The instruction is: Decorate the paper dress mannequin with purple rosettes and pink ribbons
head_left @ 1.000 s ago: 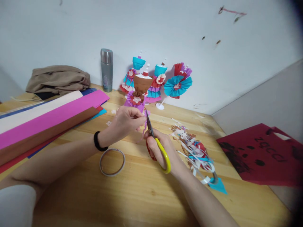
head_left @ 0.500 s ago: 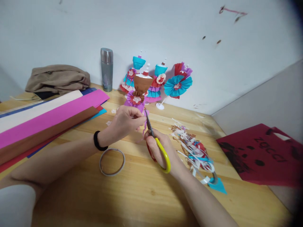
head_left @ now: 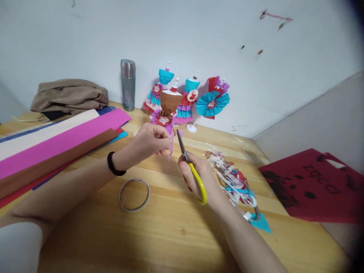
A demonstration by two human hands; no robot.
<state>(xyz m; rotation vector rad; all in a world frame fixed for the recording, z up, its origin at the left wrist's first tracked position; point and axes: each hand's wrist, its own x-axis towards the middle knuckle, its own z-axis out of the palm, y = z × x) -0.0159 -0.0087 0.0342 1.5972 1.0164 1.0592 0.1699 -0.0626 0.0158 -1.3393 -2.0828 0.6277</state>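
My left hand (head_left: 155,139) is closed, pinching a thin purple paper strip (head_left: 171,148) that hangs below its fingertips. Yellow-handled scissors (head_left: 196,176) are gripped in my right hand (head_left: 199,174), blades pointing up and away, a little right of the strip. Just behind my left hand stands a small mannequin (head_left: 171,100) in a brown paper top, with a brown and purple rosette (head_left: 163,120) at its waist. Its lower part is partly hidden by my left hand.
Other dressed mannequins (head_left: 186,98) and a flask (head_left: 128,85) stand by the wall. Long paper sheets (head_left: 65,140) and folded cloth (head_left: 69,94) lie left. A metal ring (head_left: 134,195) lies in front, paper scraps (head_left: 231,178) right, a red bag (head_left: 313,185) far right.
The scissors have moved right, away from my left hand and the strip. My left hand has shifted slightly left and up, still pinching.
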